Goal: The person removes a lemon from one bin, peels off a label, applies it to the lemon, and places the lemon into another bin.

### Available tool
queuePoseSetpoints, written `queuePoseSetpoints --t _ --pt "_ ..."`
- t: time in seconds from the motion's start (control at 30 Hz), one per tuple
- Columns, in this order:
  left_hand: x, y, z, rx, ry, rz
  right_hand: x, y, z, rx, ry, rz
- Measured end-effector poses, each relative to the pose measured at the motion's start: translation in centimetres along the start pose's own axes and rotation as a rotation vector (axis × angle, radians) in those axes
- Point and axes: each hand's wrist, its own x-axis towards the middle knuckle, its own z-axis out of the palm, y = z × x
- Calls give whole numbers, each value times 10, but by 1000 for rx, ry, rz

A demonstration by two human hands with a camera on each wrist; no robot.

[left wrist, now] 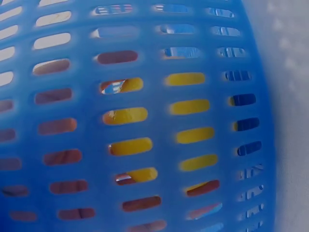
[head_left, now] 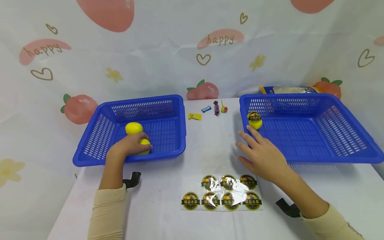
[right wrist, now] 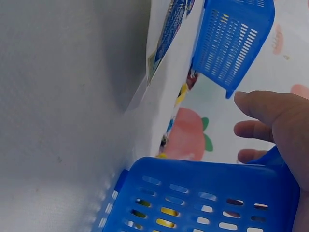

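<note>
In the head view, my left hand [head_left: 128, 144] reaches into the left blue basket [head_left: 164, 135], its fingers and thumb round a yellow lemon [head_left: 145, 146]. A second lemon [head_left: 134, 128] lies right behind it. Through the slots of the basket wall [left wrist: 159, 125], the left wrist view shows yellow fruit and parts of the fingers. My right hand [head_left: 265, 158] holds nothing, fingers spread at the near left corner of the right blue basket [head_left: 295, 140]. A lemon with a black round sticker [head_left: 255, 119] sits inside that basket, just beyond the fingertips.
A clear sheet of round black fruit stickers [head_left: 221, 196] lies between the arms. Farther back are a yellow-wrapped candy [head_left: 195, 116], a blue one [head_left: 206, 109], a purple one [head_left: 216, 108] and a lollipop [head_left: 224, 108]. Behind the right basket lies a blue-and-yellow package [head_left: 291, 89].
</note>
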Motion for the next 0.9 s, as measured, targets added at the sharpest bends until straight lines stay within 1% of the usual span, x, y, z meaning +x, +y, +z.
queuePoseSetpoints --t 0.2,0.37,0.47,0.67,0.9 --pt "1 0 1 -4 14 30 0 -1 0 -4 7 2" --pt "2 3 2 0 68 85 1 -2 0 -10 9 5" --pt "2 7 3 -10 106 110 1 -2 -1 -13 10 6" --pt "-3 26 4 -37 197 142 0 -2 0 -23 6 12" --pt "-9 49 6 -94 269 239 1 -2 1 -28 13 13"
